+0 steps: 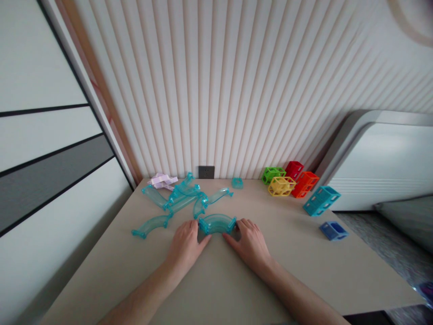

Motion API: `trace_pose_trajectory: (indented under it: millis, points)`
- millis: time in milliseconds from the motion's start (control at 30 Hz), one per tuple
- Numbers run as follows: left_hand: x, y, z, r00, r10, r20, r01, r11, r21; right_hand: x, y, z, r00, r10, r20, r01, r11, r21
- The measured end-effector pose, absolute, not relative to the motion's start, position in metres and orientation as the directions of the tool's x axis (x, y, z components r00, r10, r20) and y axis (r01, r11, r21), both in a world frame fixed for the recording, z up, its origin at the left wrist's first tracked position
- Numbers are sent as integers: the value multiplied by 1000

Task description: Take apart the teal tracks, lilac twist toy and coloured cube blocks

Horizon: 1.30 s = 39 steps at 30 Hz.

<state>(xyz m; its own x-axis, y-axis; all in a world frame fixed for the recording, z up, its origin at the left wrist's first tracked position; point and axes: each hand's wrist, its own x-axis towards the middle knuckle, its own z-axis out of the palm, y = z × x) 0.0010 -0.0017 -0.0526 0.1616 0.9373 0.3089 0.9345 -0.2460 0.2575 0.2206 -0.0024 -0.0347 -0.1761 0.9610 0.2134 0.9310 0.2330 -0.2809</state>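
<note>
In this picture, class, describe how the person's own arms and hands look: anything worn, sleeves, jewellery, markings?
Both forearms are bare, with no sleeves in view. The left hand and right hand wear no gloves, and no rings, watch, bracelets or markings show.

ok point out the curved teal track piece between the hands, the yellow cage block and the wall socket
curved teal track piece (pixel 217 223), head view, middle of the arch
yellow cage block (pixel 281 186), head view, its near face
wall socket (pixel 206 172), head view, centre of the dark plate
</note>
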Motion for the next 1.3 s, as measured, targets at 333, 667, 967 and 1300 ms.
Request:
trace_pose_trajectory:
  millis: [333, 667, 967, 1300]
  points:
    - [2, 0, -51, 137, 964, 230, 936, -202, 288, 221, -2, -36, -172, 965, 198, 929, 225, -292]
    - [2, 0, -48, 131, 970, 206, 936, -189, 297, 220, 0, -36, -173, 966, 191, 928, 225, -297]
    - [2, 0, -50, 143, 962, 233, 930, -211, 301, 221, 0, -38, -176, 964, 198, 927, 230, -298]
    - [2, 1, -51, 137, 965, 225, 935, -201, 293, 220, 0, -38, -169, 966, 197, 928, 223, -298]
